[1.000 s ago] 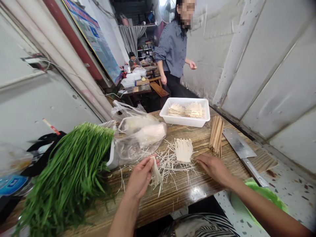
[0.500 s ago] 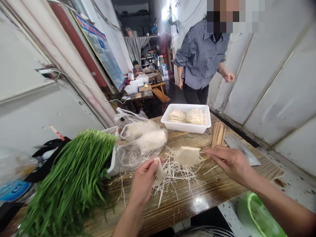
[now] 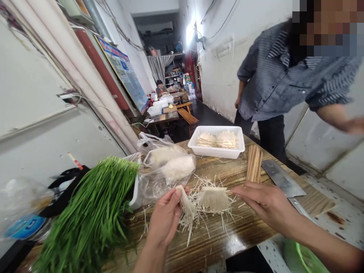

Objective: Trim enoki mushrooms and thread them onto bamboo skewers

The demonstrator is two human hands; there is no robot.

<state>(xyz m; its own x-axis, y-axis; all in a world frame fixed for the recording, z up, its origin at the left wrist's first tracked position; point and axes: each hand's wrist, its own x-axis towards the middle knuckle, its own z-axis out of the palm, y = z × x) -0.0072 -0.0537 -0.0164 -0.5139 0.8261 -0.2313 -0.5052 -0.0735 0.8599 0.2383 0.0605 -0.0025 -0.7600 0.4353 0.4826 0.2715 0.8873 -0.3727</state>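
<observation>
Wooden surface [image 3: 210, 167] carries nearly everything, w/ wearer at its near edge. Co-worker in striped shirt [image 3: 267, 87] stands beyond its far R side, one forearm stretched out, that hand blurred & partly out of frame.

Big bunch of green leaves [image 3: 93, 216] fills L end, its tips hanging twd near L corner. Clear plastic bags [image 3: 178, 168] w/ pale stuff inside lie next to it, twd far edge. White tub [image 3: 217, 152] sits nr far edge, R of bags; in it, 2 pale fans side by side w/ thin sticks across. Green bin [image 3: 303, 259] is below near edge, R side, only partly in view. Cleaver [image 3: 284, 180] lies flat nr R end, handle partly behind wearer's forearm.

L hand [image 3: 166, 218] is over the middle, twd near edge; its grip pinches top of a small strand bunch [image 3: 187, 206], ends hanging down. R hand [image 3: 264, 201] is over R half; its grip is pressed tog. on end of a thin stick [image 3: 229, 192], mostly hidden by fingers.

Stick bundle [image 3: 254, 163] lies btwn tub & cleaver, just past R hand. Pale mushroom fan [image 3: 214, 199] is mid-surface btwn both hands, by the stick, strands pointing twd near edge. Loose strands [image 3: 209, 227] are scattered under & around it.
</observation>
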